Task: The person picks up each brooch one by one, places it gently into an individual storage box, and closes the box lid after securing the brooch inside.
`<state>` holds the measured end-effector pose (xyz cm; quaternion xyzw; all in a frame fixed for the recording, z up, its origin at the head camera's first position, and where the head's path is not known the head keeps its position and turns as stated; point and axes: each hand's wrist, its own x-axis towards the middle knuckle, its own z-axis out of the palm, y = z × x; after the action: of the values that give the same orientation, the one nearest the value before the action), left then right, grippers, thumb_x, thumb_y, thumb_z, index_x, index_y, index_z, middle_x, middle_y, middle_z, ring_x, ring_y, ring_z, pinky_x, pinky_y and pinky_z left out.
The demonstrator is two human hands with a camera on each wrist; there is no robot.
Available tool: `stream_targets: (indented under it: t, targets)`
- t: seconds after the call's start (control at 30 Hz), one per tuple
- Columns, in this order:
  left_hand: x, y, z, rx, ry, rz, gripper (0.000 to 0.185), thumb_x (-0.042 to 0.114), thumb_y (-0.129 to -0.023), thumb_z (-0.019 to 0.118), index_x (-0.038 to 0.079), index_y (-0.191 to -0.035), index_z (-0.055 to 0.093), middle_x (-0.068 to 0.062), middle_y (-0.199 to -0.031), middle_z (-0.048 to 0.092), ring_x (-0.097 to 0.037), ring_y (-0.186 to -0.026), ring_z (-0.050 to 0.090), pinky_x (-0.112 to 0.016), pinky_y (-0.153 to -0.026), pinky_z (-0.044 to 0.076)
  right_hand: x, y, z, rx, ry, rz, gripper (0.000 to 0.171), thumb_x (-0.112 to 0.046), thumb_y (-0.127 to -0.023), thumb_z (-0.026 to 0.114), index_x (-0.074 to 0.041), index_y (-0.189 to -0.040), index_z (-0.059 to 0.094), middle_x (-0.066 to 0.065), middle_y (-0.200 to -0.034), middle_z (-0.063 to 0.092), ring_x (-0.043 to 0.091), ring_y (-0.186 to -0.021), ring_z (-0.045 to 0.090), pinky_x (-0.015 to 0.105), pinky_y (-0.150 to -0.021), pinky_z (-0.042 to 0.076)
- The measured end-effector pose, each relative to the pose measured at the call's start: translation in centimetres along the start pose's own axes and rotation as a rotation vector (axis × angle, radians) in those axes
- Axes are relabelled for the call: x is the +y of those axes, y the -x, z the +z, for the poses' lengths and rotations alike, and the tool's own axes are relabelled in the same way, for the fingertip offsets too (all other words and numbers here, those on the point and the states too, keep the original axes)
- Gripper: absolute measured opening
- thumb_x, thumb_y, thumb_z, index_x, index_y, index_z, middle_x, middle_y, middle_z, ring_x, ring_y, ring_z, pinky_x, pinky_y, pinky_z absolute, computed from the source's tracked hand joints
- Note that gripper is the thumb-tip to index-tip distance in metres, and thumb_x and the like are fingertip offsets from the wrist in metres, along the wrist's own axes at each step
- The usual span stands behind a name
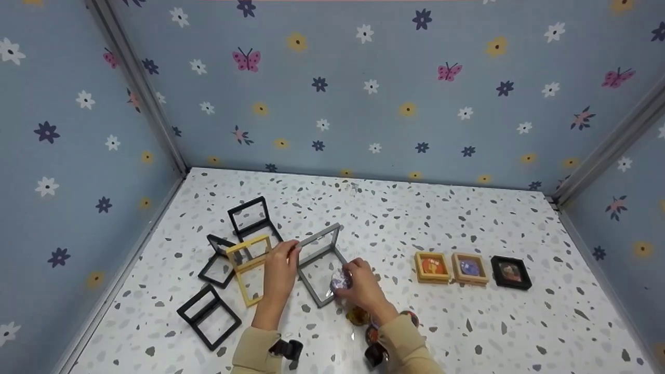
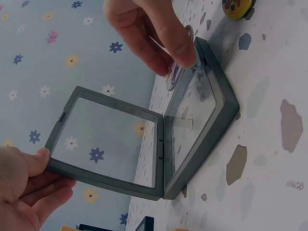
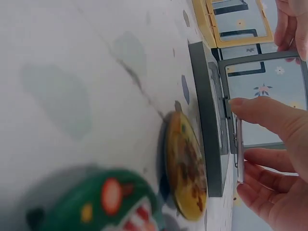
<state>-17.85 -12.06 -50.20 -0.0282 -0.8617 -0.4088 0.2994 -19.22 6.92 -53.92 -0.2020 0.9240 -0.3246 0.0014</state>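
A grey hinged display frame (image 1: 310,289) with clear film panels lies opened on the speckled table, its lid tilted up. My left hand (image 1: 280,270) pinches the outer edge of the lid between thumb and fingers, as the left wrist view shows. My right hand (image 1: 366,286) holds a round badge (image 1: 340,279) by its rim, over the film of the lower half. Seen from the right wrist, the badge (image 3: 240,151) is edge-on between thumb and fingers, so its printed face is hidden there.
Left of the grey frame stand several opened black frames (image 1: 196,321) and a yellow frame (image 1: 240,288). Loose round badges, including a yellow one (image 3: 185,166) and a green one (image 3: 103,204), lie near my right wrist. Farther right sit two light wooden boxes (image 1: 440,281) and a black box (image 1: 524,285) with badges inside.
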Motion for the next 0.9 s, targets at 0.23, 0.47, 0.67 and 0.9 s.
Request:
stream_targets:
  t: [0.23, 0.47, 0.67, 0.9]
  targets:
    - [-0.1, 0.0, 0.0, 0.009, 0.0, 0.022, 0.011, 0.002, -0.081, 0.061, -0.004, -0.09, 0.064, -0.011, -0.08, 0.061, -0.021, -0.071, 0.058, -0.033, -0.063, 0.048, -0.6, -1.0, 1.0, -0.002, -0.016, 0.016, 0.048, -0.018, -0.063, 0.077, 0.002, -0.102, 0.057, 0.008, -0.098, 0.048, 0.019, -0.087, 0.048, 0.031, -0.077, 0.045]
    - [-0.2, 0.1, 0.2, 0.015, 0.007, 0.03, 0.01, 0.001, -0.081, 0.061, -0.004, -0.089, 0.064, -0.011, -0.081, 0.062, -0.021, -0.072, 0.058, -0.033, -0.063, 0.049, -1.0, -1.8, 2.1, 0.007, 0.021, 0.023, 0.049, -0.02, -0.065, 0.077, 0.002, -0.105, 0.057, 0.011, -0.104, 0.048, 0.022, -0.095, 0.047, 0.032, -0.085, 0.042]
    - [-0.2, 0.1, 0.2, 0.015, -0.004, 0.024, 0.011, 0.001, -0.081, 0.062, -0.004, -0.089, 0.064, -0.011, -0.08, 0.062, -0.021, -0.071, 0.058, -0.033, -0.064, 0.048, -1.3, -2.3, 2.5, 0.005, 0.022, 0.046, 0.051, -0.022, -0.067, 0.077, 0.002, -0.107, 0.057, 0.012, -0.107, 0.047, 0.023, -0.099, 0.047, 0.032, -0.088, 0.041]
    - [-0.2, 0.1, 0.1, 0.007, 0.002, 0.019, 0.012, 0.002, -0.081, 0.062, -0.005, -0.09, 0.064, -0.012, -0.082, 0.062, -0.022, -0.072, 0.059, -0.033, -0.064, 0.049, -1.6, -2.6, 2.8, 0.008, 0.054, 0.002, 0.044, -0.022, -0.068, 0.076, 0.0, -0.101, 0.058, 0.009, -0.101, 0.049, 0.02, -0.09, 0.048, 0.03, -0.077, 0.045]
